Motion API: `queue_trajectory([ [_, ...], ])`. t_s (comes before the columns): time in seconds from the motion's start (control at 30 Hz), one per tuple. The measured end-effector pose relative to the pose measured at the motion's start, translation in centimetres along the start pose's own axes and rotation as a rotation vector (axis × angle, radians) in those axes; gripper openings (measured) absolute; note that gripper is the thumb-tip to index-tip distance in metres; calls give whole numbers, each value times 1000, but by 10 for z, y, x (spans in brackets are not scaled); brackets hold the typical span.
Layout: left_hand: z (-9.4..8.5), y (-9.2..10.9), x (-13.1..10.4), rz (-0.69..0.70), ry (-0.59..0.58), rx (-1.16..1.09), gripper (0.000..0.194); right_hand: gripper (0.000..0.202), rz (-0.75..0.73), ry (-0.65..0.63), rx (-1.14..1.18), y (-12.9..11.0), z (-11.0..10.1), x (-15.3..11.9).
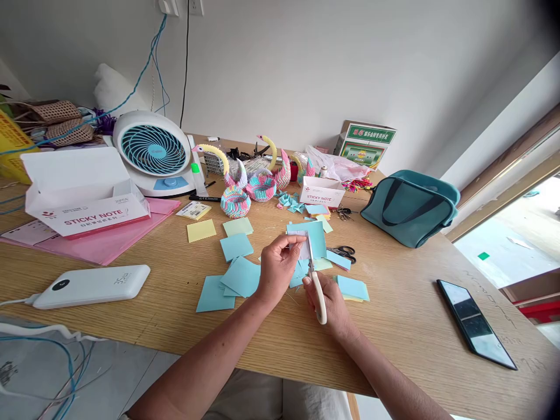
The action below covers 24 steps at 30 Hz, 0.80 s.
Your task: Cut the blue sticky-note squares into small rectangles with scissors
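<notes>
Scissors in closed right hand, blades at pale-and-blue paper in tightly pinched left hand.

The left edge crops a yellow printed package; a white plastic scissors handle partly hides the right hand; print on a yellow-white packet is illegible.

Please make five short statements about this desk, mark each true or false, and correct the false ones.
1. The right hand holds white-handled scissors. True.
2. The left hand is empty. False: it holds paper.
3. The smartphone lies nearer the person than the teal handbag. True.
4. The white fan stands right of the handbag. False: it stands to the left.
5. The leftmost sticky note box has its lid raised. True.
</notes>
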State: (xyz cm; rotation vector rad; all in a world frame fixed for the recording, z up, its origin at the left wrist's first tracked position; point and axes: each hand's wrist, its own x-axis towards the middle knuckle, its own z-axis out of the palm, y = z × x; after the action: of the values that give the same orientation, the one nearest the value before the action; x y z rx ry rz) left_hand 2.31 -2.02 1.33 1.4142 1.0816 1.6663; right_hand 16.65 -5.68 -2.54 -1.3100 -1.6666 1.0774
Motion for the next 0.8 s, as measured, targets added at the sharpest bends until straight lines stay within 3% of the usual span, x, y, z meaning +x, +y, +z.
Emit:
queue_trajectory([
  [0.8,0,4,0,-17,5,7,15,55,9,-7,29,5,0,1],
])
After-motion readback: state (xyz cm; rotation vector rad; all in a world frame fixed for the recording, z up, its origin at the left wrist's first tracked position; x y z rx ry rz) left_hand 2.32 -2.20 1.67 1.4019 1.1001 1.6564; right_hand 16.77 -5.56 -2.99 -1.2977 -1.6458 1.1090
